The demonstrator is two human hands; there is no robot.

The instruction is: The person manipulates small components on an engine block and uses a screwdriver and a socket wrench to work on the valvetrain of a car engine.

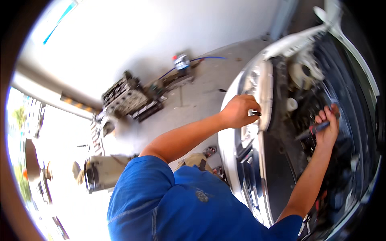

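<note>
A white car's open engine bay [281,168] fills the right side. My left hand [241,109] is over the pale strip along the car's front edge, fingers closed on a small dark item [254,113], too small to name. My right hand [327,124] is inside the bay, gripping a dark tool with red on its handle [310,131], which points down and left over the engine parts. A white round reservoir cap [292,105] sits left of it, and a larger pale tank [299,74] is farther back.
A detached engine block [122,97] lies on the grey floor [209,80] by the white wall, with a plastic jug [181,62] and blue hose [215,57] behind. A pale cylindrical object [104,170] is at lower left. A bright doorway is at far left.
</note>
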